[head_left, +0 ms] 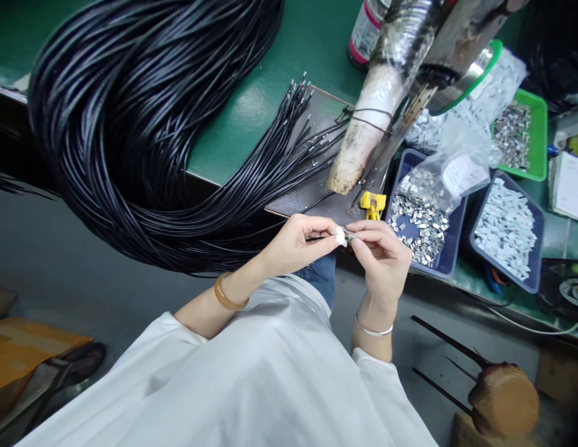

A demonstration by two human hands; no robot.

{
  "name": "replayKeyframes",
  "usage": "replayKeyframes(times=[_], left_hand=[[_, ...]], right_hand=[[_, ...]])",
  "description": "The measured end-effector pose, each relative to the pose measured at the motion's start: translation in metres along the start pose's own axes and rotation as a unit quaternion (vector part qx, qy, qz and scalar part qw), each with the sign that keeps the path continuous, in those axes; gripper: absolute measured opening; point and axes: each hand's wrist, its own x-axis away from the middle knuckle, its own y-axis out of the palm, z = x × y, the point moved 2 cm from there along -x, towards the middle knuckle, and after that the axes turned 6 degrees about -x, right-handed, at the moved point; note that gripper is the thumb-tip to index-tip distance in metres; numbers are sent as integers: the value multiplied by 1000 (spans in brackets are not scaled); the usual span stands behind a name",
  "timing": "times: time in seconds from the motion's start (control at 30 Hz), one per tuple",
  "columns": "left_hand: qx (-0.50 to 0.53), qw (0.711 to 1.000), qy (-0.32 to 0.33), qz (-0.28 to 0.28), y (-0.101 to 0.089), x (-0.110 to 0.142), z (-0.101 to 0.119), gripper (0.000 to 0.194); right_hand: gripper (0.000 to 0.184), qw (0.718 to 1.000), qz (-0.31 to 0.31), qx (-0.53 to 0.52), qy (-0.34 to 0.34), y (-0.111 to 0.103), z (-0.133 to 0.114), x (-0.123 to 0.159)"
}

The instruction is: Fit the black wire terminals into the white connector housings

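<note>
My left hand (300,245) pinches the end of a thin black wire (316,238), thumb tip wrapped in white tape. My right hand (382,254) is closed in a pinch on a small metal clip (349,234) held against the wire's tip. Both hands meet just below the edge of the green workbench (251,105). A large looped bundle of black wires (130,124) hangs over the bench edge to my left, its bare ends fanned out on a dark board (316,186).
A blue tray of metal clips (421,217) and another of white pieces (507,226) sit right of my hands, with a green tray (521,133) behind. A taped machine arm (377,105) and yellow part (372,203) stand above my hands. Wooden stool (503,400) at lower right.
</note>
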Motion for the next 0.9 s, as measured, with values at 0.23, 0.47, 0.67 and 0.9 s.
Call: replayKeyframes(times=[0.23,0.47,0.67,0.9], left_hand=[[-156,984,85,33,1,1,1,16],[-262,924,262,91,3,7,1,15],[-214,944,234,92,3,9,2,13],[44,994,-23,96,3,1,-7,20]], right_hand=[[16,991,-14,115,-60,-2,-11,1],[6,990,48,-116,66,10,1,4],[23,977,29,-179,111,17,9,2],[11,975,179,113,-71,7,-13,1]])
